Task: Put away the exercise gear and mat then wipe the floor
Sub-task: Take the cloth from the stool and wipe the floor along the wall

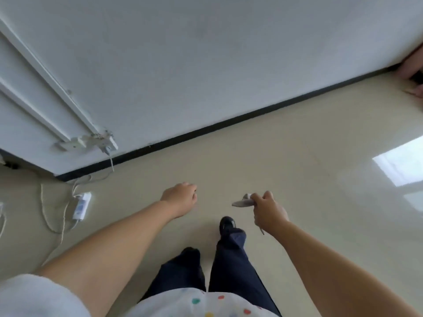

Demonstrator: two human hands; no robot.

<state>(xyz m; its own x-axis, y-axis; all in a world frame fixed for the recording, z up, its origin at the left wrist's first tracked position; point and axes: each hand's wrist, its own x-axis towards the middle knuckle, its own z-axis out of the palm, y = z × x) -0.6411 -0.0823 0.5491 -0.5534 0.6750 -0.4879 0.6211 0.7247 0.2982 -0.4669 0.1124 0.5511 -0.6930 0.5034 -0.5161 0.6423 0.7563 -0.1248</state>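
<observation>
White wall across the whole upper half, from 9 to 3 o'clock, edged below by a black baseboard slanting up toward 2 o'clock. Beige glossy floor over the lower half, with a bright window reflection at 3 o'clock. White door at 9 o'clock, with a white fitting at its lower corner and a thin cord hanging from that. Dark blue trousers at 6 o'clock, one black shoe forward of the other. White top with coloured dots at the bottom edge. White adapter on the floor at 8 o'clock, with pale cables looping away from it. Left hand stretched forward from 7 o'clock on a bare forearm, back of hand up, fingers curled under loosely, holding nothing, above the floor. Right hand reaching in from 4 o'clock, knuckles up, fingers closed round a small grey cloth. Cloth just ahead of centre, above the floor, between the two hands; long axis roughly level, free end pointing to 9 o'clock, toward the left hand but apart from it. Thin strand hanging below the right hand. Blurred pinkish shape at the 2 o'clock edge, too unclear to name.
</observation>
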